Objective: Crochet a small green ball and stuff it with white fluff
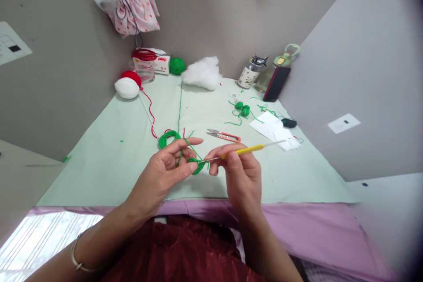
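Observation:
My left hand (pixel 165 169) pinches a small green crocheted piece (pixel 197 165) between thumb and fingers, with green yarn (pixel 180 110) looped over the forefinger and running back to a green yarn ball (pixel 177 65). My right hand (pixel 238 172) grips a yellow-handled crochet hook (pixel 246 150), whose metal tip meets the green piece. A loose coil of green yarn (pixel 168 138) lies just behind my left hand.
Orange thread snips (pixel 224 135) lie on the pale green table (pixel 109 158). Red and white yarn balls (pixel 128 84), white stuffing (pixel 203 72), small green crocheted bits (pixel 243 109), white paper (pixel 274 130), a jar, a bottle and a phone stand further back. Grey partition walls enclose the table.

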### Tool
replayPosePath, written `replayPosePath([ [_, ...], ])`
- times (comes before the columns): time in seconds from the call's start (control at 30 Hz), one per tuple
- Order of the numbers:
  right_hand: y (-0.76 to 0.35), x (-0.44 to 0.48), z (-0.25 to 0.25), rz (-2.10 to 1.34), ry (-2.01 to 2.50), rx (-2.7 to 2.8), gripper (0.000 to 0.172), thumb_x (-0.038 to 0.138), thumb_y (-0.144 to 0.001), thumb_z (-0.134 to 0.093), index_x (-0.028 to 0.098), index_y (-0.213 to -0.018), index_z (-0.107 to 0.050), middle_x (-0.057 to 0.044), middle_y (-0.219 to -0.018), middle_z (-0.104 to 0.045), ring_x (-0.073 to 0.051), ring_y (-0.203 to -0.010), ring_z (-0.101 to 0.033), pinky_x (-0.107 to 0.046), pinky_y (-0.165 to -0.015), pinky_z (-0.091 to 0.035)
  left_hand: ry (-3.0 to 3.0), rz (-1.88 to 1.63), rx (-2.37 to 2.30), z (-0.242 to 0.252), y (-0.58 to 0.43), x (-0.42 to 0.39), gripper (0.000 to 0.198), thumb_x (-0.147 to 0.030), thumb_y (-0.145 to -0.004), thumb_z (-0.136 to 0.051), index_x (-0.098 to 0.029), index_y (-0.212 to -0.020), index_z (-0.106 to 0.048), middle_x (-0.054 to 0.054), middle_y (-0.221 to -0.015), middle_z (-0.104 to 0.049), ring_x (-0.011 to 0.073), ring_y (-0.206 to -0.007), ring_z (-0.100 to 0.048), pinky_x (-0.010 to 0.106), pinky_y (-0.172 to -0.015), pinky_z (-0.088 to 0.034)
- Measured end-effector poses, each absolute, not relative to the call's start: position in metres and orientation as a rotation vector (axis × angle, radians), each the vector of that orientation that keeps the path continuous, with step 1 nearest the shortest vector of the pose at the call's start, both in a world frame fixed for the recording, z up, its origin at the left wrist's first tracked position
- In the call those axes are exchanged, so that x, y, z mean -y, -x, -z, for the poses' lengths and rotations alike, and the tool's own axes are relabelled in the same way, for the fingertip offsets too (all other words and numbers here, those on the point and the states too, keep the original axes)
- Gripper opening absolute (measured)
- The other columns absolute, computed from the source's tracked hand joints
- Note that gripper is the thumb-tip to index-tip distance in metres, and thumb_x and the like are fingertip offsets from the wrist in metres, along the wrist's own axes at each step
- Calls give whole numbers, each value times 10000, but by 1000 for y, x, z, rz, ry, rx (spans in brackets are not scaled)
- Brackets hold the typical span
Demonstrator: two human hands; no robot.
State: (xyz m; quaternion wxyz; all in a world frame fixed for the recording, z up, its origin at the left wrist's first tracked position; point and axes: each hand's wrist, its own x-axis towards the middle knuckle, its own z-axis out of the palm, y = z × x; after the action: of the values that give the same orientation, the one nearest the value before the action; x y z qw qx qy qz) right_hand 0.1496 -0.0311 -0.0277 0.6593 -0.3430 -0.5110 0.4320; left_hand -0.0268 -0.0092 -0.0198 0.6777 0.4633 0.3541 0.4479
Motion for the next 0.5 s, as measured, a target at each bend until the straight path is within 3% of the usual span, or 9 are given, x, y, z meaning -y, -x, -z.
replayPosePath([
  [0.13,-148,41,25,-730,824,1319,214,221,-1068,-551,256,-1059,-762,-16,-958,-769,-116,-715,-703,-300,-717,-587,-1131,-1026,-857,21,29,9,341,-278,-892,-818,-354,-1221,-775,-25,-919,-611,126,-884,-544,248,-857,-426],
  [0.3,-147,42,26,-694,807,1327,239,189,-1074,-521,255,-1067,-751,-16,-971,-761,-113,-694,-698,-309,-709,-598,-1188,-1023,-887,20,32,10,341,-283,-887,-822,-357,-1216,-775,-27,-907,-618,125,-847,-533,257,-837,-424],
  [0.5,-146,43,29,-372,810,1567,213,144,-1045,-555,237,-1110,-736,-49,-941,-782,-188,-919,-750,-346,-796,-621,-1274,-1095,-1008,18,30,13,310,-233,-864,-805,-316,-1161,-786,-27,-894,-611,111,-727,-478,268,-748,-431],
])
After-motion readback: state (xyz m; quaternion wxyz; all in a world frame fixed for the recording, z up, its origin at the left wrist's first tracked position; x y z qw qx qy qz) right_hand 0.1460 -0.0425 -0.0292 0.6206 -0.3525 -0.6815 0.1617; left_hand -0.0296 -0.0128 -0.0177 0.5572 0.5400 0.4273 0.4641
